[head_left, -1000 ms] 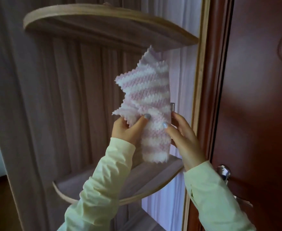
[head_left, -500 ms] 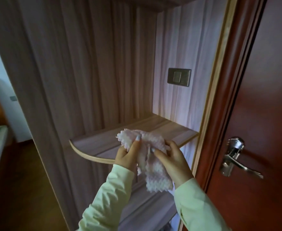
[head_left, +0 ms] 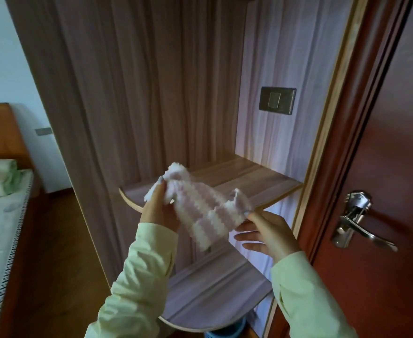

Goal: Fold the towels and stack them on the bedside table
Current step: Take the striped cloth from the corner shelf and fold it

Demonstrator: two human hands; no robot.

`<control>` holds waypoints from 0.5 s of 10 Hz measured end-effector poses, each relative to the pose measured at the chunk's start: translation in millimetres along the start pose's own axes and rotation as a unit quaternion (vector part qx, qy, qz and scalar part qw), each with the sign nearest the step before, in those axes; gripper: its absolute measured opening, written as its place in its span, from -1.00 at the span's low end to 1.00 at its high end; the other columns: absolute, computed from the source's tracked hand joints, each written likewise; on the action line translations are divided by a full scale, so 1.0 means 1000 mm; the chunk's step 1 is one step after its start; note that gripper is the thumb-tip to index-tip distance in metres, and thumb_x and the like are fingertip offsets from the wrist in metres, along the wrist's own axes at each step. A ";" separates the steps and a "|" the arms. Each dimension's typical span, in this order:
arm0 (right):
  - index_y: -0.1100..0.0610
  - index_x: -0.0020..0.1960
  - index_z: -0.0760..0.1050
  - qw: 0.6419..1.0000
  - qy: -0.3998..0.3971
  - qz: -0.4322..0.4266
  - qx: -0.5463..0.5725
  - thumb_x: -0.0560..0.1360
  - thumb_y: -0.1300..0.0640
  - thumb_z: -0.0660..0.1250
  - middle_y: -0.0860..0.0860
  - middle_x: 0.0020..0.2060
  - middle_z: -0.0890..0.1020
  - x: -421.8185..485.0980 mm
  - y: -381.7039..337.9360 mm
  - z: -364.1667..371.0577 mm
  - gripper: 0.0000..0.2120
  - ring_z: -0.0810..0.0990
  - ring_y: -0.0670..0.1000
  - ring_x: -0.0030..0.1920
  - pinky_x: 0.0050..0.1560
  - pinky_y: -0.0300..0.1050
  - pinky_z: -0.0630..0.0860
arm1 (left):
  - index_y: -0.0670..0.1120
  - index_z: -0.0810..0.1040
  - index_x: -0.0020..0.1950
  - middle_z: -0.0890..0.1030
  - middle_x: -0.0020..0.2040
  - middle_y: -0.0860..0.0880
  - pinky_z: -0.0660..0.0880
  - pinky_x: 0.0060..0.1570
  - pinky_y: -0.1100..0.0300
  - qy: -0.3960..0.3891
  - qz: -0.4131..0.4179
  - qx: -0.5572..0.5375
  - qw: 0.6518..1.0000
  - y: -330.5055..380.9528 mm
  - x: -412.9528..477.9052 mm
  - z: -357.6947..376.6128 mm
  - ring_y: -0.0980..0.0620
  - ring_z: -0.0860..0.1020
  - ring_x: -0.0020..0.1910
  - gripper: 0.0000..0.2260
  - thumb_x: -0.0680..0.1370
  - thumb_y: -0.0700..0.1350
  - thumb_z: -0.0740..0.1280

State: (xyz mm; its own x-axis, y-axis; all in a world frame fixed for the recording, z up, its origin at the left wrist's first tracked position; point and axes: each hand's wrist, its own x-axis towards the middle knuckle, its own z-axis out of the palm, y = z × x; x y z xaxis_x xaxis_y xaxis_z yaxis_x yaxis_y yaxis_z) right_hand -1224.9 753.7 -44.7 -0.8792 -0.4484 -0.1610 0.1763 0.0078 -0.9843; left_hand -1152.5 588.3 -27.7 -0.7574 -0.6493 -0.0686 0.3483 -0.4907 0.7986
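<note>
I brought the towel [head_left: 200, 211] down from up high, and a moment ago it was bunched up small. Now my left hand [head_left: 160, 211] and right hand [head_left: 266, 232] have moved apart. The towel is pulled out long between them. The bed [head_left: 3, 215] has come into sight, far left.

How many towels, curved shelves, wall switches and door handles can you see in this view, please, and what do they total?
pink-and-white striped towel: 1
curved wooden shelves: 2, the upper shelf and the lower shelf
grey wall switch plate: 1
silver metal door handle: 1
Total: 5
</note>
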 end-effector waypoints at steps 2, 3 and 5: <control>0.17 -0.37 0.36 0.998 0.053 0.004 0.046 0.52 0.16 0.24 -0.04 -0.65 0.38 -0.006 -0.007 -0.003 -0.71 0.33 -0.10 -0.67 -0.58 -0.35 0.26 | -0.10 0.48 0.28 0.51 0.28 -0.21 0.43 0.26 -0.13 -0.040 -0.011 0.064 0.997 0.001 0.032 -0.024 -0.20 0.49 0.25 -0.43 0.33 0.11 0.36; 0.20 -0.31 0.38 0.994 0.076 -0.077 0.013 0.50 0.17 0.29 -0.01 -0.57 0.38 -0.006 -0.007 -0.006 -0.77 0.28 -0.11 -0.63 -0.57 -0.33 0.21 | -0.13 0.51 0.23 0.53 0.24 -0.24 0.44 0.24 -0.14 -0.054 -0.013 0.092 0.994 0.008 0.037 -0.026 -0.22 0.52 0.22 -0.43 0.29 0.10 0.41; -0.05 0.15 0.48 0.973 -0.039 -0.223 -0.050 0.41 0.34 0.38 -0.05 0.08 0.59 -0.015 -0.011 0.007 -0.58 0.56 -0.18 0.07 0.08 -0.23 0.49 | -0.20 0.62 -0.30 0.61 -0.40 -0.11 0.52 -0.32 0.29 -0.212 -0.025 0.204 0.955 0.030 0.004 0.006 0.02 0.58 -0.39 -0.86 0.25 -0.19 0.30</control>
State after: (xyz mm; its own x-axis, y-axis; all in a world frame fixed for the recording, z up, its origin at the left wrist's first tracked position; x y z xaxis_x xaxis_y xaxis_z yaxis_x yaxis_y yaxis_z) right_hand -1210.8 754.6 -30.7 -0.8217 -0.4930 0.2859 -0.2627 -0.1174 -0.9577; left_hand -1148.9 574.5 -0.3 -0.9532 -0.2951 0.0659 0.1264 -0.1911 0.9734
